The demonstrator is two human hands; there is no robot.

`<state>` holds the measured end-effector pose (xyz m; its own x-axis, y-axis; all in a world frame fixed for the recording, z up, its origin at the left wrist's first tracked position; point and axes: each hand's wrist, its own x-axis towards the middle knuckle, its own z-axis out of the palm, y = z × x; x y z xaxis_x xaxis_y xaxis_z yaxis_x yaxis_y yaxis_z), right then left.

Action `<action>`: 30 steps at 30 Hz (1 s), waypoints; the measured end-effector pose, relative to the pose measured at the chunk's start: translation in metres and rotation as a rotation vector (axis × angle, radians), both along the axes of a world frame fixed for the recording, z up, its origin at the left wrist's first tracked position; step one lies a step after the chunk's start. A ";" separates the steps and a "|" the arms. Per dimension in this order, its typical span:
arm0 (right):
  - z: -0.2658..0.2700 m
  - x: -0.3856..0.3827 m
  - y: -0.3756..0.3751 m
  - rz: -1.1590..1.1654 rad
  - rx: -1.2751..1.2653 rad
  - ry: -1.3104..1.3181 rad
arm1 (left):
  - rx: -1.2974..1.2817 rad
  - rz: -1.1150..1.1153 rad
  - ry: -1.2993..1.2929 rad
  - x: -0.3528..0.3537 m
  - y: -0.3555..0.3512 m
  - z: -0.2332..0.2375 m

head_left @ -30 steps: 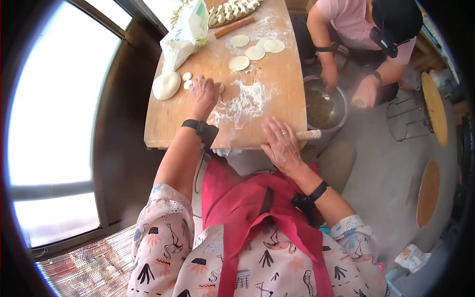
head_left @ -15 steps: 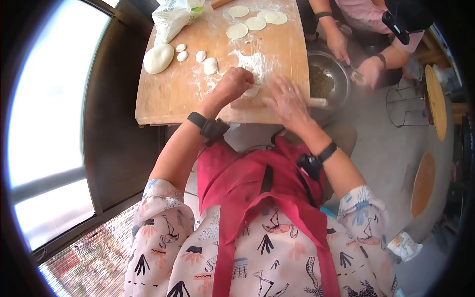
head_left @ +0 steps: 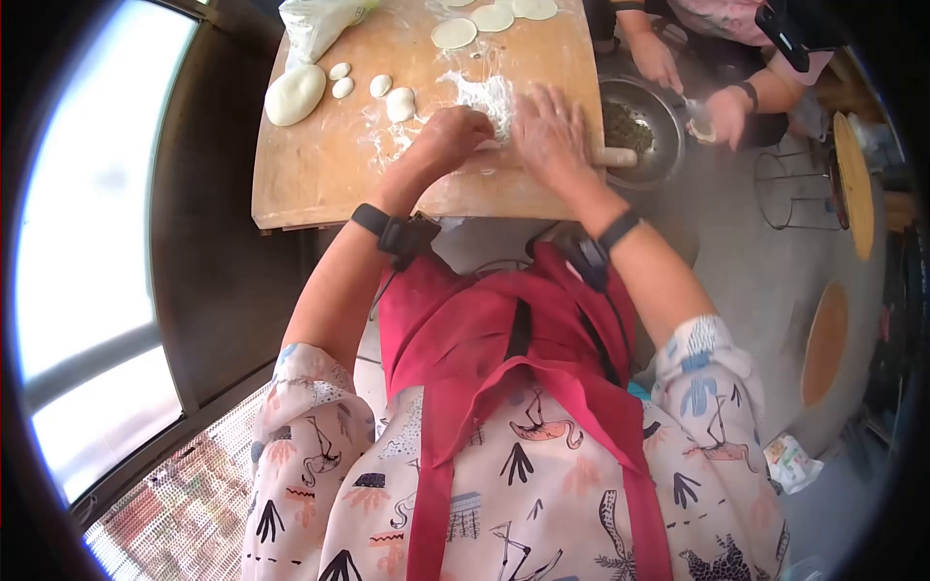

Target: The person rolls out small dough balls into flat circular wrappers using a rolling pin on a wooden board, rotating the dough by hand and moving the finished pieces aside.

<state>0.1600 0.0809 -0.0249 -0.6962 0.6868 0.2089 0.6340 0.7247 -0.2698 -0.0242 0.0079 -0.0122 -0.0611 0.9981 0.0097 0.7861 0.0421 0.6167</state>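
Note:
Over the near part of the wooden board, my left hand (head_left: 448, 137) is closed, its fingertips pinched at the edge of a small dough round (head_left: 491, 144), mostly hidden by my hands. My right hand (head_left: 550, 134) lies flat with fingers stretched out, its palm on a wooden rolling pin (head_left: 614, 156) whose end juts past the board's right edge. Loose flour (head_left: 482, 93) is spread just beyond my hands. To the left sit a notched dough piece (head_left: 400, 105), several small dough balls (head_left: 381, 86) and a big dough lump (head_left: 294, 95).
Rolled dough rounds (head_left: 492, 17) lie at the far side of the wooden board (head_left: 310, 184), with a plastic bag (head_left: 325, 29) at its far left. Right of the board, a co-worker's hands (head_left: 719, 114) hold dough beside a metal bowl (head_left: 668, 126) of filling. A wire stand (head_left: 790, 189) is farther right.
My right hand has come down flat onto the rolling pin, and the pin has shifted away from me. The view has tilted slightly, so the board sits higher. My left hand stays at the dough.

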 end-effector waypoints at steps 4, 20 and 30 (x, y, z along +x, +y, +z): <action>-0.003 -0.003 0.007 -0.031 -0.021 0.031 | 0.008 -0.083 0.008 -0.002 0.005 -0.002; 0.000 0.029 -0.043 0.045 -0.012 0.019 | -0.046 -0.020 -0.050 -0.010 -0.015 0.006; -0.004 -0.004 -0.003 0.002 -0.019 0.070 | -0.047 0.000 0.073 0.005 -0.007 0.007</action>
